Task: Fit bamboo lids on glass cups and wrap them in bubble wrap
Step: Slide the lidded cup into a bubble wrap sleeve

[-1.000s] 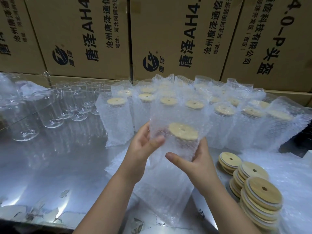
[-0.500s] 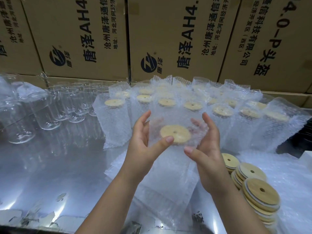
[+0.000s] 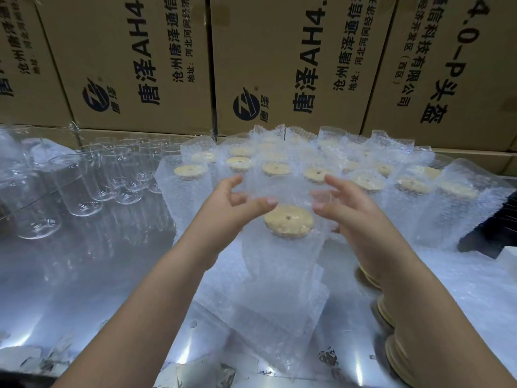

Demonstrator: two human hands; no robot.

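Pinching wrap-edge (image 3: 291,191): left hand (image 3: 226,211), right hand (image 3: 358,219)

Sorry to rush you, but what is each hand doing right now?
Left hand: pinching the top of the bubble wrap bag, thumb in front.
Right hand: pinching the same bag's top on the other side.

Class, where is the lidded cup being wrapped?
In the head view's centre, the lidded cup sits inside the bubble wrap between the left hand and right hand, in front of the wrapped cups.
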